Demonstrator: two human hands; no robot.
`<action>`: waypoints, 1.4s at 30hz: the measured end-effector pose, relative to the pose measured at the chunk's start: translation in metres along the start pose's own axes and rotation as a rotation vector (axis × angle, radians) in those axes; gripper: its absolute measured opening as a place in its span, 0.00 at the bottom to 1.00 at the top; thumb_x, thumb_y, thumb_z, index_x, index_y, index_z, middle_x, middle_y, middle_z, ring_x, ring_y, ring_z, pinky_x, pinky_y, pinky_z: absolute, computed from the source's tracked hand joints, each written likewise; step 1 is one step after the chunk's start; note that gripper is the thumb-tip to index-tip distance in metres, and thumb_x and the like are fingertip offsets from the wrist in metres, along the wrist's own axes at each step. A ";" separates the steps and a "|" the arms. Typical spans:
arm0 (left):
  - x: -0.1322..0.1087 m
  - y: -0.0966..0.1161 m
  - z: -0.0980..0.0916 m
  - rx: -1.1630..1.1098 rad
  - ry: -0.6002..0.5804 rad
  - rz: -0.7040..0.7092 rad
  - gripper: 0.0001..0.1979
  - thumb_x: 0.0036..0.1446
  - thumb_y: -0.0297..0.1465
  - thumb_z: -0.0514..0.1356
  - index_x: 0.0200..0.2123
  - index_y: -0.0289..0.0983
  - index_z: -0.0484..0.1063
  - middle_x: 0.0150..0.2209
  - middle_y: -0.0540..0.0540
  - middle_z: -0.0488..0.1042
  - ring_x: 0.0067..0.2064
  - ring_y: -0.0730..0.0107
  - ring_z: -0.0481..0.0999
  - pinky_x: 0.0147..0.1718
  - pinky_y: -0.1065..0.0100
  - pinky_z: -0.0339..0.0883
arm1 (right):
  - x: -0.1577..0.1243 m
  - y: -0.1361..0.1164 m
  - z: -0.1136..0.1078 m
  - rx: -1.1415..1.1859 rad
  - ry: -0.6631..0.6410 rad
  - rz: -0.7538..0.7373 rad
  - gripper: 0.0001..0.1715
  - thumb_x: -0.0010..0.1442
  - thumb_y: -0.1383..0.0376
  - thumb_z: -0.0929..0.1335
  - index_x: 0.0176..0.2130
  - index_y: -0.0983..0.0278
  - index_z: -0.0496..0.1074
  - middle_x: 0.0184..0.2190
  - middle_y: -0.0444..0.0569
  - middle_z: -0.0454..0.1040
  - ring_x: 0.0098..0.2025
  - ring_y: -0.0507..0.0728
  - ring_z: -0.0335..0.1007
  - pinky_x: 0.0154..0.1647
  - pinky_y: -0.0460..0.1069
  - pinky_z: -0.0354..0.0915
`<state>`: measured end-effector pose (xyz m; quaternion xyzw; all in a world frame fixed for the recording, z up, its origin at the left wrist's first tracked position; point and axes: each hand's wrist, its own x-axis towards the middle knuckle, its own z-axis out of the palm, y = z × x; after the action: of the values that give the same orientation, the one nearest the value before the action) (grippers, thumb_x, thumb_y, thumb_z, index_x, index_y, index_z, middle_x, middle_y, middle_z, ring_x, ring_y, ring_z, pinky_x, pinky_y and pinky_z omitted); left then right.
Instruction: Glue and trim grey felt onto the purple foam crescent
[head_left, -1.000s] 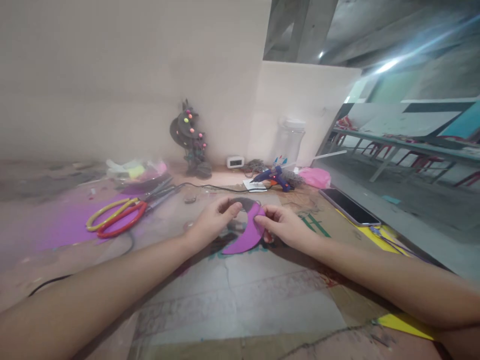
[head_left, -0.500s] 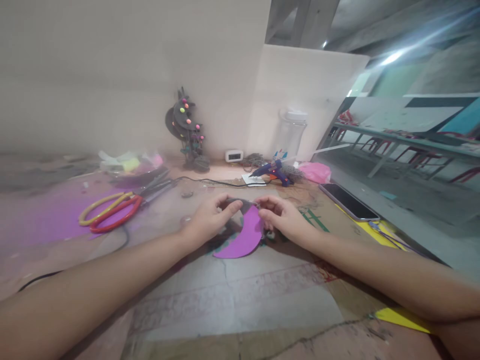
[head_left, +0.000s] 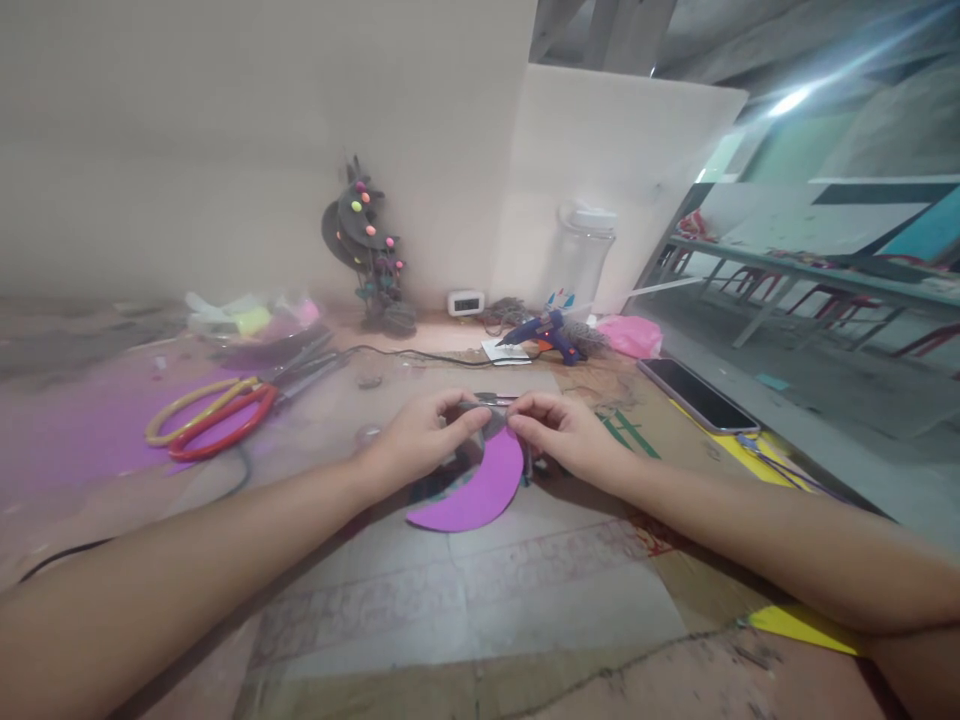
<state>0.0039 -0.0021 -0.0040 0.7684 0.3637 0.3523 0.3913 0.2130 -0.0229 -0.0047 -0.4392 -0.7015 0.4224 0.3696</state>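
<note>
Head view: the tabletop [head_left: 645,692] runs from the near edge to a pale upright panel at its far edge, with a clear sheet [head_left: 540,620] over its middle. Large scissors [head_left: 264,408] lie toward its left edge, a transparent bottle [head_left: 585,262] stands at its far edge, and a phone [head_left: 697,395] lies along its right edge.

Between these, over the middle of the tabletop, are the left hand [head_left: 431,428] and the right hand [head_left: 566,432], now closer together at the tips. The left fingers pinch a grey piece; the right thumb and forefinger pinch beside it, where it meets the purple crescent [head_left: 484,488]. A second ago the right thumb lay lower, across the purple face; it has since slid up to the top end. That face now shows almost whole, its free tip pointing toward the near left corner. Handling seems to have narrowed to the join at the grey piece [head_left: 495,424].

Smallest, a slim metallic item [head_left: 495,398] shows just beyond the fingertips; whether it touches them I cannot tell.
</note>
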 end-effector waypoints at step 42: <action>0.009 -0.009 0.001 -0.095 0.023 -0.115 0.15 0.58 0.43 0.57 0.28 0.38 0.69 0.25 0.49 0.75 0.30 0.66 0.73 0.33 0.68 0.63 | 0.007 0.006 -0.030 -0.947 0.055 -0.678 0.14 0.63 0.56 0.65 0.42 0.63 0.68 0.34 0.50 0.75 0.34 0.55 0.68 0.33 0.48 0.59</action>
<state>0.0063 0.0093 -0.0098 0.7227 0.3947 0.3549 0.4426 0.2388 -0.0073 0.0019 -0.3182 -0.9055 -0.0906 0.2656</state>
